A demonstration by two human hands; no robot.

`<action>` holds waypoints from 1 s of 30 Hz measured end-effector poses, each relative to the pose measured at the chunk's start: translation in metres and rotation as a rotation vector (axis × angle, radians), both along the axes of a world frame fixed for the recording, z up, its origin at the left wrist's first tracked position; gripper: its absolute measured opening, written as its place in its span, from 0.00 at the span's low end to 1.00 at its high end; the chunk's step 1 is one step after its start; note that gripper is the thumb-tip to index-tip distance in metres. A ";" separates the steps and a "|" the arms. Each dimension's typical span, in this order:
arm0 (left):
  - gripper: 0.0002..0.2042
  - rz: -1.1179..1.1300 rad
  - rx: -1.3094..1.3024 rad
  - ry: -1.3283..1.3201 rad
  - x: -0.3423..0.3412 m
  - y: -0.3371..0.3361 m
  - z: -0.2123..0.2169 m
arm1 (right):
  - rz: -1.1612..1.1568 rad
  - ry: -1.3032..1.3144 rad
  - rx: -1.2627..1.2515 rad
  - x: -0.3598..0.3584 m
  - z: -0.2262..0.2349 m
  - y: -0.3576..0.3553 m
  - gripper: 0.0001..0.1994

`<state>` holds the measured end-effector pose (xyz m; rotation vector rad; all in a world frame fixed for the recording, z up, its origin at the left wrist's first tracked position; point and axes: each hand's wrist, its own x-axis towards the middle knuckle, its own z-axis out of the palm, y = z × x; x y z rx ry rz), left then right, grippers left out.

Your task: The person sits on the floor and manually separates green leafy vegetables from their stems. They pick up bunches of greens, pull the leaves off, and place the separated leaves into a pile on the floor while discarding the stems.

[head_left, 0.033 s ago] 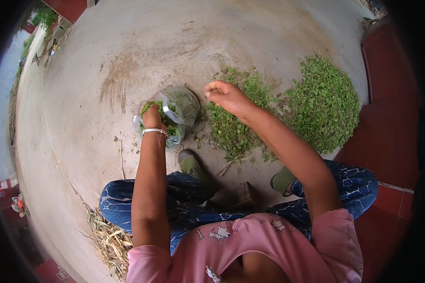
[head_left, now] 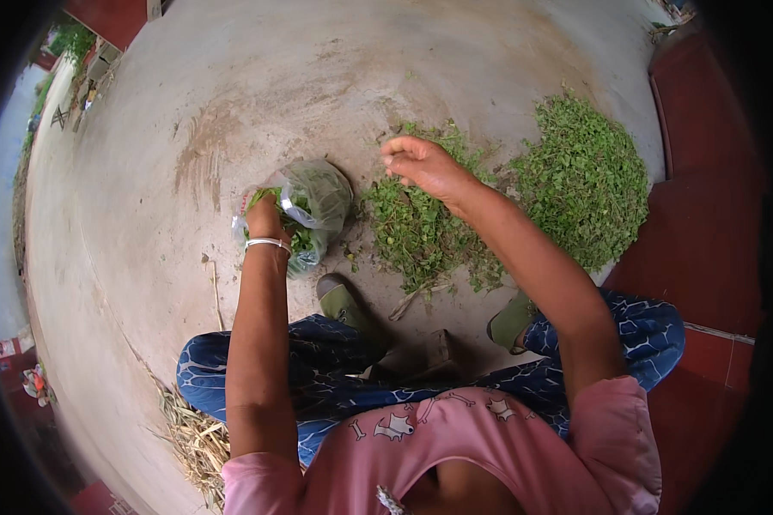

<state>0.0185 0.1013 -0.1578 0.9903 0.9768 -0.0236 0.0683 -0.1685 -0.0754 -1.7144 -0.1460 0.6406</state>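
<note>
My left hand (head_left: 266, 221), with a white bracelet at the wrist, reaches into the mouth of a clear plastic bag (head_left: 329, 190). Its fingers curl around leafy greens (head_left: 270, 194), though the fingertips are hidden. More greens show through the bag's thin wall. My right hand (head_left: 428, 169) is raised over the left edge of a loose heap of green plants (head_left: 412, 236). Thumb and fingers are drawn together there; whatever they may pinch is too small to make out.
A larger, denser pile of greens (head_left: 584, 180) lies to the right, beside a red surface (head_left: 687, 249). Between my green shoes is a small block-like object (head_left: 440, 348). Dry straw-coloured stalks (head_left: 199, 438) lie at lower left on the concrete floor (head_left: 129, 223).
My right hand has shifted slightly to the right, and its fingers have changed pose a little. My left hand stays at the bag's mouth. The whole view has shifted slightly.
</note>
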 end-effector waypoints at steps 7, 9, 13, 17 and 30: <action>0.22 -0.217 0.395 0.098 -0.017 0.006 0.085 | -0.234 0.149 0.133 0.011 0.003 -0.093 0.13; 0.28 -0.136 0.548 0.012 -0.018 -0.012 0.112 | -0.355 0.206 0.178 0.010 -0.017 -0.118 0.12; 0.26 -0.170 0.553 -0.201 -0.015 -0.039 0.135 | -0.487 0.248 0.198 0.008 -0.040 -0.145 0.11; 0.20 -0.205 0.434 -0.265 0.013 -0.080 0.144 | -0.546 0.307 0.195 0.008 -0.060 -0.160 0.10; 0.19 -0.425 0.344 -0.228 0.061 -0.120 0.125 | -0.702 0.387 0.322 0.023 -0.106 -0.182 0.11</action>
